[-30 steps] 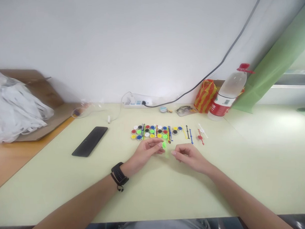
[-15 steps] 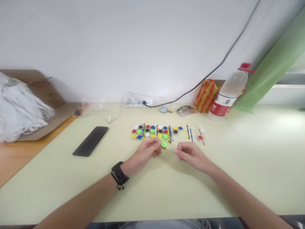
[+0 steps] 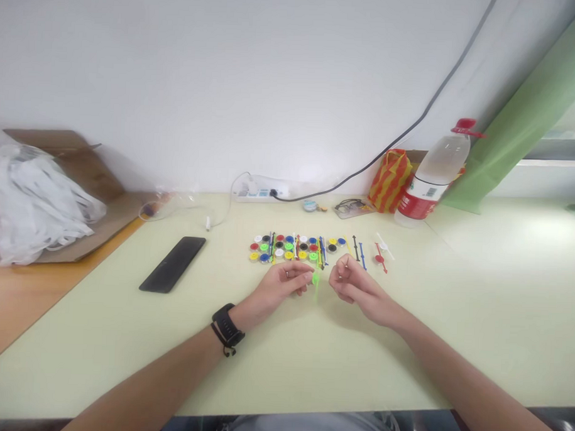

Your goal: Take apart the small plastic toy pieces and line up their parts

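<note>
Between the thumb and fingers of my left hand is a bright green arrow spinner, a small round disc with a thin arrow that looks blurred. My right hand is just to the right of it, fingers curled in towards the thumb, apart from the spinner; nothing shows in them. Beyond my hands lie rows of small round discs in red, blue, yellow, green, black and white, with thin coloured arrows between them. Farther right are a blue arrow, a black arrow and a red spinner.
A black phone-like slab lies on the left of the table. At the back are a power strip, a striped bag and a large water bottle. White plastic bags sit in a cardboard box on the left.
The green spinner has turned in my left hand, its disc now seen more edge-on with the arrow pointing down. My right hand has risen slightly, its fingers curled more tightly.
</note>
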Demonstrator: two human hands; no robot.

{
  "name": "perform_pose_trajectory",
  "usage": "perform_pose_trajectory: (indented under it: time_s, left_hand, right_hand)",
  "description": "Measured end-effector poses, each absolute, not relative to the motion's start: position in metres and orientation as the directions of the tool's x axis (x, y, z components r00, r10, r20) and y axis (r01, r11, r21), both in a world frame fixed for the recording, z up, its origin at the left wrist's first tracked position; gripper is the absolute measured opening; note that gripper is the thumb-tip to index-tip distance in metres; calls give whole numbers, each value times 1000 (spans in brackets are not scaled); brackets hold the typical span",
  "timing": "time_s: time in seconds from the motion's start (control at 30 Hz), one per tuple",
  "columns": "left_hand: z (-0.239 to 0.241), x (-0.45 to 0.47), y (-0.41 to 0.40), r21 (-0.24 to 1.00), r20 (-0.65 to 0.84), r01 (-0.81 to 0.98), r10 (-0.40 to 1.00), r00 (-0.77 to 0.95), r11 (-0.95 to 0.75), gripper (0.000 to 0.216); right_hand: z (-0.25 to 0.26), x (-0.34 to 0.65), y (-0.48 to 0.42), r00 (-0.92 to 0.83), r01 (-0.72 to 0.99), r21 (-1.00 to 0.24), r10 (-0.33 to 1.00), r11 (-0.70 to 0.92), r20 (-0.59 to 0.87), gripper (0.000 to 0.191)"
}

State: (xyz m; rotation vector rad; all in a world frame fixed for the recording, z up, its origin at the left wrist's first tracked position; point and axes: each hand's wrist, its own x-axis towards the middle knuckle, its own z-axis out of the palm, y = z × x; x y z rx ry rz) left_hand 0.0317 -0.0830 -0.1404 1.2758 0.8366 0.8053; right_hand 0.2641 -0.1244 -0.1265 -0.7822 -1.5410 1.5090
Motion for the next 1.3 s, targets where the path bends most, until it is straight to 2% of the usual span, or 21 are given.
perform_pose_trajectory:
  time_s: [0.47,0.77,0.97,1.07,1.1,1.23,1.3]
  left_hand:
    - [-146,30,-82,994,-74,-36,861,504,107,34]
    - [-140,32,-86,995,-59,-40,849,526,94,32]
    - [-139,32,-86,996,-60,-26,848,526,86,33]
    - [-137,32,-87,996,-60,-24,850,524,85,34]
    - [-137,32,-87,996,-59,-26,852,520,85,34]
    - [-140,32,-85,997,-56,-25,868,493,79,33]
    - [-141,32,-84,997,-57,-15,873,484,73,33]
  right_hand:
    - [-123,260,-129,-551,-96,-992,825,86,124,25]
    - [-123,259,-131,-564,-5,-994,820,112,95,29]
    - [-124,261,-131,-580,30,-990,809,136,94,25]
    - [-125,260,-131,-533,87,-982,841,169,97,18]
    - [-126,260,-131,-496,114,-976,862,186,106,19]
    - [-134,260,-130,-341,196,-944,921,265,188,54]
    - [-138,260,-129,-295,236,-922,927,308,234,52]
